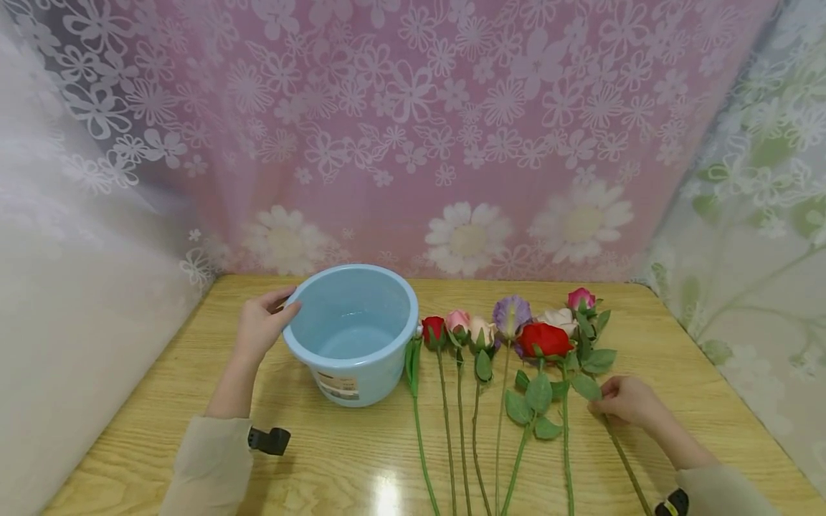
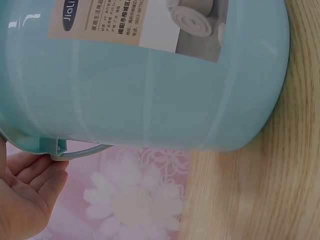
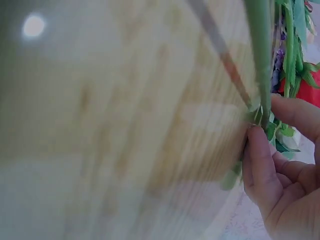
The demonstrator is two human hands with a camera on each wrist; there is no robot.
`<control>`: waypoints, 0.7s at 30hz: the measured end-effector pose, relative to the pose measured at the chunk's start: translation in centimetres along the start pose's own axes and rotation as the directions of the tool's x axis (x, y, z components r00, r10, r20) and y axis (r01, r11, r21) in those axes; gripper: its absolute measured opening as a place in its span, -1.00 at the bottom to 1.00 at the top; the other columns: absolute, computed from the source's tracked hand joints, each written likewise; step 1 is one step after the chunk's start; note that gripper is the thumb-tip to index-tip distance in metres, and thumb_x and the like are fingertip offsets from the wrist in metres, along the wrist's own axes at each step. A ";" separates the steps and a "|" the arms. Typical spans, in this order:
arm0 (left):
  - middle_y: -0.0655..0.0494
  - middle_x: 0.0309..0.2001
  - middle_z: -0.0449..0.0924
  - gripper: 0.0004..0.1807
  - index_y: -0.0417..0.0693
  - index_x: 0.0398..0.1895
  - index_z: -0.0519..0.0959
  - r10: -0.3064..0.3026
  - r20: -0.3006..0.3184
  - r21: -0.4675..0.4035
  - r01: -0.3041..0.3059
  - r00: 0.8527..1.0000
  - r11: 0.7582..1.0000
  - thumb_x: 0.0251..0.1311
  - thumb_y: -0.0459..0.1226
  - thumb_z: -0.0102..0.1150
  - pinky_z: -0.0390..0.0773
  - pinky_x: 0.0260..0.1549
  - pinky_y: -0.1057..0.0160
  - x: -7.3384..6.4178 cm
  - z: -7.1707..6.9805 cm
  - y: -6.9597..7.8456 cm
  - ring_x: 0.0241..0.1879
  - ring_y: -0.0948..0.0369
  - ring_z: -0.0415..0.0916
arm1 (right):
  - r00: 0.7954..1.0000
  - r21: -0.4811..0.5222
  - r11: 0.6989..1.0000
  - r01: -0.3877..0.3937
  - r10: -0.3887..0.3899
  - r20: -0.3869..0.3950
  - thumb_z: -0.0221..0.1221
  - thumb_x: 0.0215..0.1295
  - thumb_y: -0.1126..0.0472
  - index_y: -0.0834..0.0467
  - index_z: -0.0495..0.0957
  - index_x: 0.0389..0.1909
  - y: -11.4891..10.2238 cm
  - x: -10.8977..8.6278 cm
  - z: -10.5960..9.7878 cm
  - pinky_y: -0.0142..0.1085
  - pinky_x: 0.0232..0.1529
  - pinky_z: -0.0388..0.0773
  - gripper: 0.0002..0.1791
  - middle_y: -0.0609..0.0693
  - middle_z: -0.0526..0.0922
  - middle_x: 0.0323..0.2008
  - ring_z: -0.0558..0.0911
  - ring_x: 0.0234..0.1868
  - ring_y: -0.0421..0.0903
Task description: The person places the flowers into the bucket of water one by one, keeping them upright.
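At the left of the table stands a light blue plastic bucket [image 1: 381, 381], with a label on its side. My left hand [image 1: 258, 328] grips its rim, thumb on top and the other fingers beneath, beside the handle's joint [image 2: 52, 146]. On the right, my right hand [image 1: 634, 405] pinches the stem [image 1: 622, 453] of the rightmost flower, which appears to be the dark pink rose [image 1: 581, 298]. That stem [image 3: 258, 55] runs between thumb and fingers in the right wrist view. A large red rose [image 1: 545, 340] lies just left of it.
Several more long-stemmed flowers lie side by side between bucket and right hand: a small red rose [image 1: 434, 330], a light pink rose [image 1: 458, 320], a cream rose [image 1: 481, 332] and a purple flower [image 1: 512, 315]. Floral curtains [image 1: 413, 143] hang behind the wooden table [image 1: 323, 459].
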State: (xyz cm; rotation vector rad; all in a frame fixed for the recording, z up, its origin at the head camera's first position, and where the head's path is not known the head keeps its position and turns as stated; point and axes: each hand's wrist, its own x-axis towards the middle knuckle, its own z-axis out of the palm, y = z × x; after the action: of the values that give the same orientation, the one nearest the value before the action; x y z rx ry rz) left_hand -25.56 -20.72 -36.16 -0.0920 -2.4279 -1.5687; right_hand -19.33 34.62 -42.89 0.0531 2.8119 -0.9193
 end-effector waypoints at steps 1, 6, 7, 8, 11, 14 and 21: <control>-0.19 0.07 0.39 -0.57 -0.33 0.06 0.41 0.000 -0.001 0.000 0.000 1.000 1.000 0.12 -0.32 0.11 0.48 -0.20 0.17 0.0 0.0 0.0 0.03 -0.05 0.36 | 1.000 -0.002 1.000 -0.002 0.002 -0.005 0.28 -0.05 0.22 0.41 0.41 -0.43 0.0 0.0 0.1 -0.28 -0.59 0.46 -0.65 0.01 0.47 -0.60 0.47 -0.60 -0.13; -0.19 0.07 0.38 -0.56 -0.33 0.07 0.41 -0.002 0.001 0.000 0.002 1.000 1.000 0.13 -0.29 0.11 0.48 -0.20 0.17 0.0 0.0 -0.1 0.03 -0.04 0.36 | 0.999 0.036 0.999 -0.040 0.041 -0.007 0.25 -0.05 0.30 0.38 0.40 -0.49 0.2 0.2 0.3 -0.29 -0.59 0.49 -0.75 0.02 0.47 -0.61 0.50 -0.61 -0.14; -0.19 0.07 0.38 -0.56 -0.32 0.07 0.41 -0.002 0.003 0.000 0.002 1.000 1.000 0.13 -0.29 0.12 0.48 -0.20 0.17 0.1 0.0 -0.1 0.03 -0.04 0.36 | 0.999 0.042 0.998 -0.044 0.044 -0.007 0.24 -0.05 0.32 0.38 0.40 -0.49 0.2 0.2 0.3 -0.29 -0.58 0.50 -0.77 0.02 0.47 -0.61 0.50 -0.60 -0.14; -0.19 0.07 0.38 -0.56 -0.32 0.07 0.41 -0.003 0.004 -0.002 0.003 1.000 1.000 0.13 -0.28 0.12 0.48 -0.21 0.18 0.1 0.0 -0.1 0.03 -0.04 0.36 | 0.999 0.047 0.998 -0.047 0.048 -0.008 0.24 -0.05 0.33 0.37 0.40 -0.50 0.2 0.2 0.3 -0.29 -0.58 0.50 -0.78 0.03 0.47 -0.60 0.50 -0.59 -0.14; -0.20 0.07 0.38 -0.55 -0.32 0.07 0.41 0.003 0.005 -0.003 -0.003 1.000 1.000 0.13 -0.27 0.12 0.49 -0.22 0.20 0.1 0.0 -0.1 0.02 -0.04 0.37 | 0.998 0.075 0.995 -0.060 0.061 -0.008 0.23 -0.05 0.34 0.37 0.39 -0.52 0.3 0.3 0.2 -0.28 -0.57 0.52 -0.79 0.05 0.46 -0.56 0.51 -0.58 -0.13; -0.20 0.07 0.38 -0.55 -0.33 0.07 0.41 0.010 0.004 -0.010 -0.010 1.000 1.000 0.13 -0.27 0.12 0.50 -0.23 0.23 0.0 0.0 -0.1 0.02 -0.04 0.37 | 0.998 0.106 0.992 -0.068 0.069 -0.007 0.24 -0.05 0.33 0.37 0.39 -0.53 0.5 0.4 0.2 -0.29 -0.57 0.53 -0.78 0.07 0.46 -0.54 0.51 -0.57 -0.13; -0.20 0.07 0.38 -0.56 -0.34 0.06 0.41 0.020 0.002 -0.009 -0.019 1.000 1.000 0.13 -0.29 0.11 0.49 -0.22 0.20 0.0 -0.1 -0.1 0.02 -0.04 0.37 | 0.996 0.156 0.984 -0.087 0.088 0.001 0.23 -0.02 0.33 0.37 0.43 -0.51 0.8 0.5 0.0 -0.32 -0.58 0.52 -0.81 0.02 0.48 -0.57 0.52 -0.58 -0.15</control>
State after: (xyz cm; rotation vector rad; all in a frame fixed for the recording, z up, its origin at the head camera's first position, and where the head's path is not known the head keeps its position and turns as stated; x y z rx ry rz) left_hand -25.55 -20.79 -36.20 -0.1186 -2.4141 -1.5724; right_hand -19.75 35.24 -43.48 0.1992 2.7132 -1.1169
